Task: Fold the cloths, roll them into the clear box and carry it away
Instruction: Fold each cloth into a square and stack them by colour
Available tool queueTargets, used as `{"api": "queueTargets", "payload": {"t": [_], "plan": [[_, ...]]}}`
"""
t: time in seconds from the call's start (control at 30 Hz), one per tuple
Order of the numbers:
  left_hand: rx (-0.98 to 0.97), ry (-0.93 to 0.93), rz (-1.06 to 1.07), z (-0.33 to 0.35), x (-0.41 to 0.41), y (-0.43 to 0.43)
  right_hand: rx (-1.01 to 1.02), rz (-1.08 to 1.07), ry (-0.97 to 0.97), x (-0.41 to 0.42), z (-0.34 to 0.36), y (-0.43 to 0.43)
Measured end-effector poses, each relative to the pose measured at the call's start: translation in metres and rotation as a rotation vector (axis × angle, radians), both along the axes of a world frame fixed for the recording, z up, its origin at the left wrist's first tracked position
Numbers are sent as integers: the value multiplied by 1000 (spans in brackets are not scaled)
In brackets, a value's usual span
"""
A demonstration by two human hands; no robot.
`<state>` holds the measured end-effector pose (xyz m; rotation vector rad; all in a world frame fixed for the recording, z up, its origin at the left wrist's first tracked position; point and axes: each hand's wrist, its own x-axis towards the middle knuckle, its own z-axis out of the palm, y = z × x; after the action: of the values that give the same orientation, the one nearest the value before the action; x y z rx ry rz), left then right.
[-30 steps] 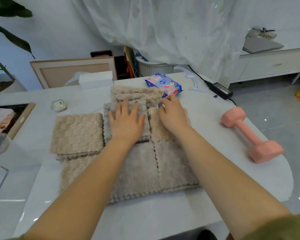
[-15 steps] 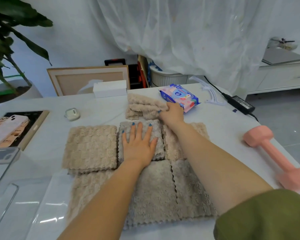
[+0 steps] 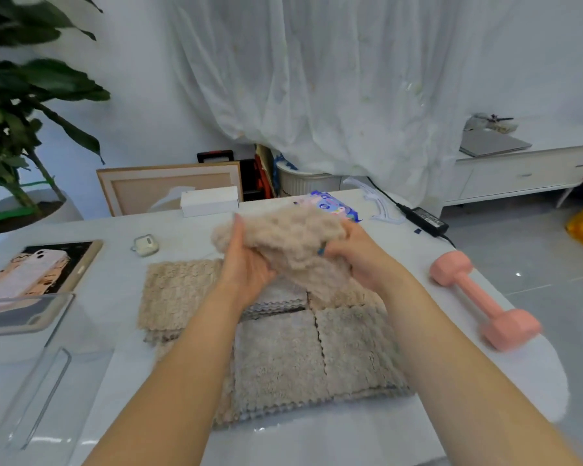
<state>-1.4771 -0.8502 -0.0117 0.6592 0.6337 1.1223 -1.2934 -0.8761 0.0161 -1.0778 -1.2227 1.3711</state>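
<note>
Far left, the clear plastic box [image 3: 31, 381] sits at the near corner of the glossy white tabletop [image 3: 317, 438], with no cloth in it that I can make out, so the rolling is all to come. Moving in, the flat beige fluffy cloths [image 3: 283, 358] lie edge to edge in the middle of the tabletop, neatly squared. Above them, the left grip [image 3: 246, 264] is curled under one side of a crumpled beige fluffy cloth [image 3: 283, 243], lifted off the surface. The right grip [image 3: 360, 257] is clenched on the other side, so both are grasping that one bunched cloth. I'd say this one is about to be shaken out and folded.

Here's the worry: a corner of it hangs low, just over the flat cloths, and a quick pull could drag across them and ruffle those tidy edges. The cloth is floppy and bunched, so it may open lopsided if the two sides aren't matched. Further right, the pink dumbbell [image 3: 482, 297] lies near the right forearm; a wide elbow swing could send it rolling off
</note>
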Motion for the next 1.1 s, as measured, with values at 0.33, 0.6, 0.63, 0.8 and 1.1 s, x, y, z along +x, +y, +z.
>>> {"api": "queueTargets", "payload": {"t": [0.33, 0.6, 0.63, 0.8, 1.1], "plan": [[88, 499, -138, 14, 16, -78, -450, 62, 209, -3, -48, -61], [213, 830, -31, 30, -18, -100, -310, -49, 536, -16, -27, -84], [219, 846, -45, 33, -21, -103, -318, -38, 528, -17, -24, -86], [-13, 732, -158, 45, -46, -105, -318, -9, 374, -23, -10, -92], [-110, 427, 113, 35, -82, -110, -556, 54, 298, -43, -30, -104]]}}
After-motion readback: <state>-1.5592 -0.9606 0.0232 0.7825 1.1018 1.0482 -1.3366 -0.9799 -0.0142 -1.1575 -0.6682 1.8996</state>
